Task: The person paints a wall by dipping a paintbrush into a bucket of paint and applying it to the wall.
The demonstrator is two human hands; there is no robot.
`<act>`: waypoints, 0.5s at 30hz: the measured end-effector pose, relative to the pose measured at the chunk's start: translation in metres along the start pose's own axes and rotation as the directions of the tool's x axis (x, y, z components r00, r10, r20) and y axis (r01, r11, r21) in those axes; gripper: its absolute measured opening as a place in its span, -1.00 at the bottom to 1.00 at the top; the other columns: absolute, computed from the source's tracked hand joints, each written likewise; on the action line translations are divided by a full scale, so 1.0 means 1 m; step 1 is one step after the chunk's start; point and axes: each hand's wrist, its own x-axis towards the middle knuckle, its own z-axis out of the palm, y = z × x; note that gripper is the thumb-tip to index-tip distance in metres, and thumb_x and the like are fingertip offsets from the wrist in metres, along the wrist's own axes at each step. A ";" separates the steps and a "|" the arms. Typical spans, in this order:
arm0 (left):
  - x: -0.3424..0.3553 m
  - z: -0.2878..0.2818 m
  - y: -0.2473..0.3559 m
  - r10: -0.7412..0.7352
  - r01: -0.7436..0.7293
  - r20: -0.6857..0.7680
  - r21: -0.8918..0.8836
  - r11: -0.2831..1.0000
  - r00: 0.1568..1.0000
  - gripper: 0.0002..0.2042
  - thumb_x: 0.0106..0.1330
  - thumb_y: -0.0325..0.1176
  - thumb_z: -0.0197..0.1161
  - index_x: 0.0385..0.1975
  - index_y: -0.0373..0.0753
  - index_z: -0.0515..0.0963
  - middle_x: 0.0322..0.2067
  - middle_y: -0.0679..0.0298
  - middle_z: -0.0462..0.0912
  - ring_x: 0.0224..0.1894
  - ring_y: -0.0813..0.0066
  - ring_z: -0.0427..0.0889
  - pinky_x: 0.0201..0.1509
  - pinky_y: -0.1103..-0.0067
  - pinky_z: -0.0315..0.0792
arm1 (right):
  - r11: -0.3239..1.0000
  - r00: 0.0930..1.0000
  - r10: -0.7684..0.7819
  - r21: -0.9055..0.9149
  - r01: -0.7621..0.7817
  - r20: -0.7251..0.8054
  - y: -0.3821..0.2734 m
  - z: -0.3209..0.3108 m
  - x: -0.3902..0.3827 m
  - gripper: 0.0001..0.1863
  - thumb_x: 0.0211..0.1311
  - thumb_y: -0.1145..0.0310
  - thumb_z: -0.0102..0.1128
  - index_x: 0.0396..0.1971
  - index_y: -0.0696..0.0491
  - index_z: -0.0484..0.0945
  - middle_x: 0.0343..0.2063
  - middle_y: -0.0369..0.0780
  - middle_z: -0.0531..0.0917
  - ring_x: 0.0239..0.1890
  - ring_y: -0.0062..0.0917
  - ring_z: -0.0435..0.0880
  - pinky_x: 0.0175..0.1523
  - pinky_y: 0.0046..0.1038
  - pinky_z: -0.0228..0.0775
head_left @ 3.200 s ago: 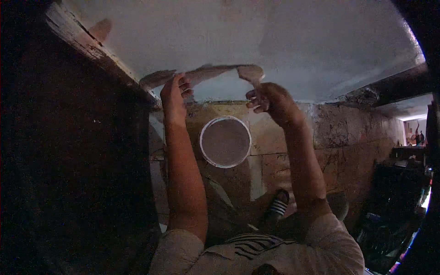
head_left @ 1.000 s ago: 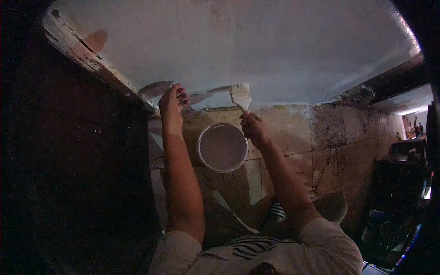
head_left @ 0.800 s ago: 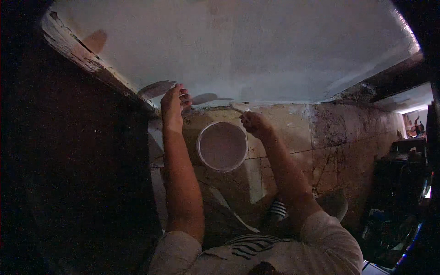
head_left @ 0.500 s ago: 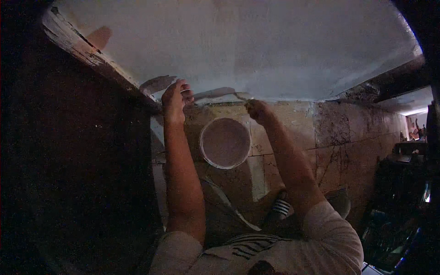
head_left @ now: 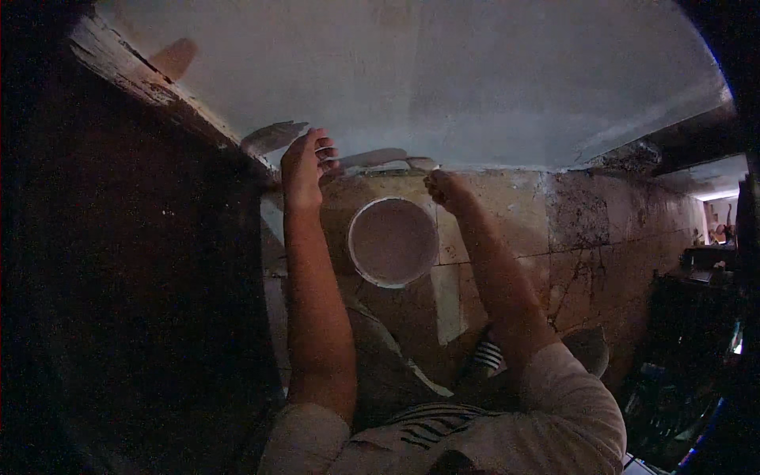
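Observation:
My left hand (head_left: 302, 170) is raised beside the wall's foot, its fingers apart and slightly curved, with nothing visible in it. To its right, my right hand (head_left: 448, 191) is closed around a small, thin tool that looks like a paintbrush (head_left: 421, 163). The tool's pale end reaches the lower edge of the white wall (head_left: 475, 87); dim light blurs its exact shape. Between my forearms stands a round bucket (head_left: 351, 257) holding a pale, smooth liquid (head_left: 393, 241) that looks like paint.
Brown floor tiles (head_left: 507, 226) run along the wall, with a dark stained patch (head_left: 576, 212) farther right. A worn, peeling edge (head_left: 158, 91) borders the wall at left. A striped shoe or sandal (head_left: 488, 355) shows below the bucket. Dark objects (head_left: 681, 380) crowd the lower right.
My right hand has shifted slightly, and the tool's pale end shows more clearly against the wall base. My left hand stays raised in nearly the same place, fingers still apart.

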 end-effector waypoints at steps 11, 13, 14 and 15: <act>-0.001 -0.036 0.012 -0.008 0.009 -0.021 0.047 0.999 1.000 -0.81 0.18 -0.27 0.14 -0.29 -0.23 0.47 -0.42 0.28 0.51 -0.39 0.43 0.53 -0.35 0.52 0.42 | 0.860 0.928 0.370 0.398 -0.320 -0.053 -0.078 0.052 -0.051 -0.79 0.18 0.28 0.05 -0.40 0.13 0.51 -0.57 -0.27 0.54 -0.66 -0.64 0.41 -0.62 -0.56 0.16; 0.000 -0.021 0.007 -0.022 0.022 -0.006 0.064 0.998 1.000 -0.79 0.20 -0.25 0.12 -0.28 -0.23 0.47 -0.40 0.27 0.50 -0.39 0.42 0.53 -0.34 0.52 0.41 | 0.749 0.972 0.220 0.625 -0.221 0.081 -0.028 0.037 -0.034 -0.83 0.15 0.30 0.08 -0.39 0.08 0.52 -0.56 -0.30 0.54 -0.65 -0.64 0.43 -0.62 -0.57 0.17; 0.003 -0.009 0.001 -0.029 0.028 0.021 0.051 0.998 0.999 -0.79 0.20 -0.25 0.12 -0.28 -0.23 0.47 -0.40 0.27 0.50 -0.39 0.42 0.53 -0.34 0.52 0.41 | 0.758 0.974 0.222 0.619 -0.206 0.052 -0.010 0.021 -0.025 -0.83 0.15 0.30 0.08 -0.39 0.08 0.52 -0.56 -0.30 0.54 -0.65 -0.64 0.43 -0.62 -0.57 0.17; 0.008 0.010 -0.010 -0.016 0.017 0.059 -0.012 1.000 0.998 -0.78 0.20 -0.26 0.12 -0.28 -0.27 0.47 -0.43 0.25 0.51 -0.44 0.44 0.53 -0.40 0.53 0.42 | 0.859 0.973 0.215 0.489 -0.148 -0.082 0.004 -0.007 -0.018 -0.78 0.18 0.26 0.04 -0.38 0.13 0.50 -0.61 -0.35 0.45 -0.66 -0.69 0.33 -0.62 -0.60 0.10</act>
